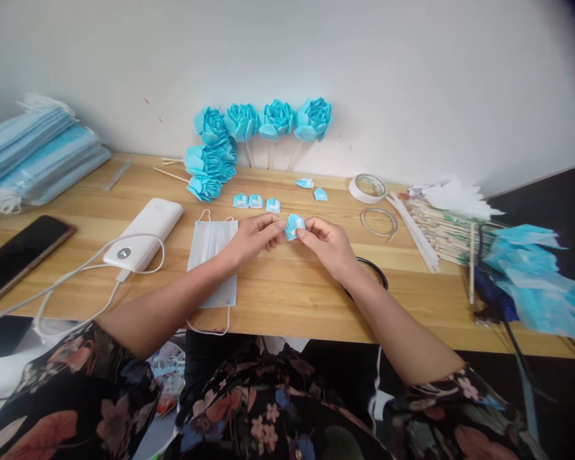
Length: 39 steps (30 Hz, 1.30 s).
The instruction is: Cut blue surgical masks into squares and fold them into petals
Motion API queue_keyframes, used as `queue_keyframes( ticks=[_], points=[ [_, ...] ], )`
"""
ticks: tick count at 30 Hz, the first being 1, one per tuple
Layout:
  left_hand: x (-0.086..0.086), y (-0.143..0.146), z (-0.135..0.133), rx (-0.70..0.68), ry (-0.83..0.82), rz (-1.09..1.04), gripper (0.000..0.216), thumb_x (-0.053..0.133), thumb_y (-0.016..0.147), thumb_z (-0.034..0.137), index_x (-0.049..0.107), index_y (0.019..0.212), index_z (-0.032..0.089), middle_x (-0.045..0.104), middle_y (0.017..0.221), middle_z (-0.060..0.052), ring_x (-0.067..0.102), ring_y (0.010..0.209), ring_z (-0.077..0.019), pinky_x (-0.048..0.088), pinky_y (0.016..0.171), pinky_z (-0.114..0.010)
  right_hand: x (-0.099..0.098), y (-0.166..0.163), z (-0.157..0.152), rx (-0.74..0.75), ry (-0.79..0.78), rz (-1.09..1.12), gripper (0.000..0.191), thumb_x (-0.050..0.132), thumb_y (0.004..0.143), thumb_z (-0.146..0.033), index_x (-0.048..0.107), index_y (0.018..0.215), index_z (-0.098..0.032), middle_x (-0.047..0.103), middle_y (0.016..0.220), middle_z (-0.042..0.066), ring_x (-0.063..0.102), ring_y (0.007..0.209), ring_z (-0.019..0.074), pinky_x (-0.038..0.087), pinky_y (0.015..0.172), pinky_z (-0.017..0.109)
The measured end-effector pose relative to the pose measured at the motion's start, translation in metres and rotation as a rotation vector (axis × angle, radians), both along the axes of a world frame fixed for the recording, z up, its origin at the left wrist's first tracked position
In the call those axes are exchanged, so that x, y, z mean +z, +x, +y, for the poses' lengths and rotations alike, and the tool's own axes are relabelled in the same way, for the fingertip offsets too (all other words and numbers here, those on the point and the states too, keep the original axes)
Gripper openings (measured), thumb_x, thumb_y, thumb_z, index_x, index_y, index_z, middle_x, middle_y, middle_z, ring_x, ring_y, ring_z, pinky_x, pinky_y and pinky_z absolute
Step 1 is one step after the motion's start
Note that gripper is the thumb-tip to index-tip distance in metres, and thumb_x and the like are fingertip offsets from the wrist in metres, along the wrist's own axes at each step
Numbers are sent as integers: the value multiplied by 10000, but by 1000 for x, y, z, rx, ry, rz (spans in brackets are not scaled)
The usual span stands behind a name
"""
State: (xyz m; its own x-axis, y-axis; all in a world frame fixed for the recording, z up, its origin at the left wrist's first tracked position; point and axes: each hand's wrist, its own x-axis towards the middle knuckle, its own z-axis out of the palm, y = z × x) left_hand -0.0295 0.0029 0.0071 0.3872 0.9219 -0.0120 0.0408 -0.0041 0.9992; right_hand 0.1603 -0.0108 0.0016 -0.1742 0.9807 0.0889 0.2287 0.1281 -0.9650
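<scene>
Between my two hands, above the middle of the table, is a small blue petal (294, 226) with a white patch of tape on it. My left hand (264, 232) pinches its left edge, and my right hand (323, 237) grips its right side with thumb and fingers. Just behind, several similar folded petals lie on the wood, among them one petal (273, 205) near my left fingertips and another petal (321, 194) farther right. A flat face mask (213, 255) lies partly under my left forearm. Blue flowers on sticks (276, 120) lean against the wall.
On the left are a stack of masks (38, 153), a phone (23, 255) and a white power bank (146, 233) with a looped cable. To the right lie a tape roll (368, 187), a thin ring (379, 222), wooden sticks (443, 233) and blue cut sheets (531, 268).
</scene>
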Motion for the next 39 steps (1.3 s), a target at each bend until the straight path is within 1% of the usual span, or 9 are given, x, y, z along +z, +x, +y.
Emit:
queue_keyframes(
  ticks=[5,9,12,15,19,24,29,34,39],
  points=[
    [-4,0,1,-10,-4,13,215,657,829,352,583,752,165,569,659,18,497,583,-83,423,583,-230,0,0,-1,7,-24,17,241,653,822,-414,588,726,-203,522,683,-24,450,664,128,370,649,283],
    [-7,-1,3,22,24,22,273,643,841,396,560,709,172,547,628,21,482,572,-86,414,584,-238,1,1,-2,68,-59,-26,278,649,832,-403,533,673,-205,478,657,-34,416,639,121,339,616,276],
    [-6,-2,3,26,51,48,303,654,830,417,540,682,179,516,600,28,459,562,-88,387,569,-240,3,2,-2,108,-72,-30,237,658,830,-404,581,725,-205,493,679,-33,430,650,124,346,621,274],
    [-5,-2,2,19,72,74,319,655,828,438,541,679,179,513,598,24,454,563,-91,373,558,-238,4,2,-1,61,-62,25,216,663,829,-421,633,799,-209,572,739,-14,496,703,138,399,682,286],
    [-4,-1,0,-2,86,79,357,610,854,506,579,726,174,567,649,2,501,606,-104,413,588,-243,3,1,0,7,-48,51,227,685,809,-427,631,770,-211,619,751,-4,529,715,146,431,706,295],
    [-4,0,0,-12,120,84,286,681,795,421,558,722,173,515,627,37,431,579,-82,356,569,-232,0,2,0,-4,-39,26,223,683,819,-419,653,759,-206,613,723,-12,519,687,136,423,679,286],
    [-5,0,-1,-33,117,132,255,659,808,385,569,708,168,492,605,41,390,562,-78,312,551,-235,-1,4,0,7,-27,60,306,618,885,-472,663,745,-203,652,751,10,581,747,156,470,754,306],
    [-6,2,-3,-68,110,168,282,669,789,432,596,724,168,514,619,35,399,572,-82,299,552,-238,0,4,0,4,-4,48,274,719,805,-481,675,777,-212,658,740,0,556,691,144,461,678,286],
    [-6,2,-3,-63,99,156,278,665,792,429,614,723,165,558,644,23,426,586,-84,311,560,-237,-3,5,2,-41,25,30,316,674,832,-521,665,762,-213,656,742,10,563,699,157,461,684,295]
  ],
)
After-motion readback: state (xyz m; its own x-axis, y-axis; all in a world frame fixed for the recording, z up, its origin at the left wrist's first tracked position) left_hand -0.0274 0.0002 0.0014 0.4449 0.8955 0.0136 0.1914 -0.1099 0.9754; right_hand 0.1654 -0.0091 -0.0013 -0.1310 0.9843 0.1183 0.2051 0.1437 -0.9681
